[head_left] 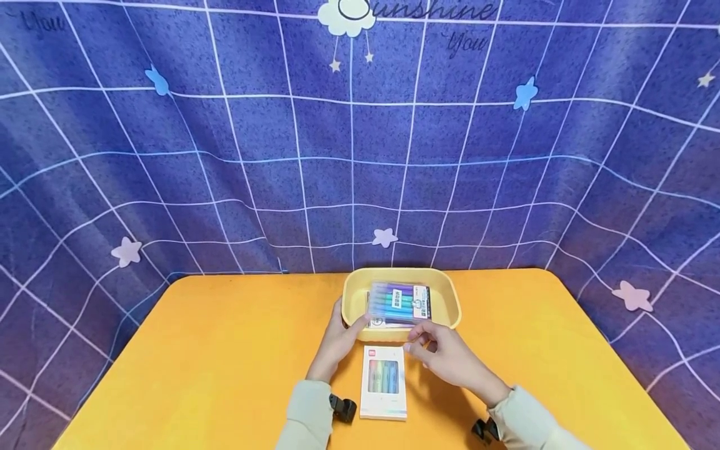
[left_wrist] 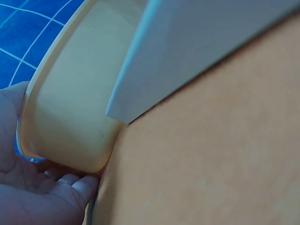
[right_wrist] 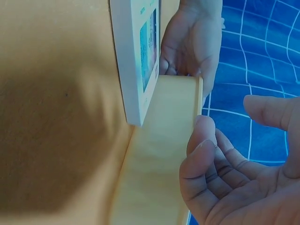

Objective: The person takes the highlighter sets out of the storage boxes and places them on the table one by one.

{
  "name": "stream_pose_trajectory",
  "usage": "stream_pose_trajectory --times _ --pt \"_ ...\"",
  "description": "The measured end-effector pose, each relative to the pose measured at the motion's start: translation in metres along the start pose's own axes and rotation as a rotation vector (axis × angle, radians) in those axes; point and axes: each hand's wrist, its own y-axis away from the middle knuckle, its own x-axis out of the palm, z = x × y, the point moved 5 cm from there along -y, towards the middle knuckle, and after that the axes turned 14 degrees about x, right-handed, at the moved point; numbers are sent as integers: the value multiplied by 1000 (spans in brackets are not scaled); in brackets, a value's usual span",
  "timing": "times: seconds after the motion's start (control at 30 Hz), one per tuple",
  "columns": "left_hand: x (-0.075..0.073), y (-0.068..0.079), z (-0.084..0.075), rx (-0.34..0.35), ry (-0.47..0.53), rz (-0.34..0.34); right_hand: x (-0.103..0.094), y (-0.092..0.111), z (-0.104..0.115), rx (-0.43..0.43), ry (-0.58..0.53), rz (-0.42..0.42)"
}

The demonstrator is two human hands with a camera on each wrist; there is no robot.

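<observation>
The left hand [head_left: 335, 342] grips an oblong yellow plastic tub [head_left: 444, 304], long axis sideways; the right hand [head_left: 444, 359] hangs loosely curled beside it. Between them lies a white rectangular cardboard box [head_left: 383, 403] (pointing lengthwise at the tub).

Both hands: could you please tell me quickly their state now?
Left hand: holding the yellow basket by its side.
Right hand: open, loosely curled, holding nothing.
</observation>
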Motion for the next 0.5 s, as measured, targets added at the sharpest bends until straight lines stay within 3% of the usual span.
stream_pose_trajectory --times 0.5 --pt "1 -2 -2 -23 -4 -15 -2 -4 0 19 -54 -3"
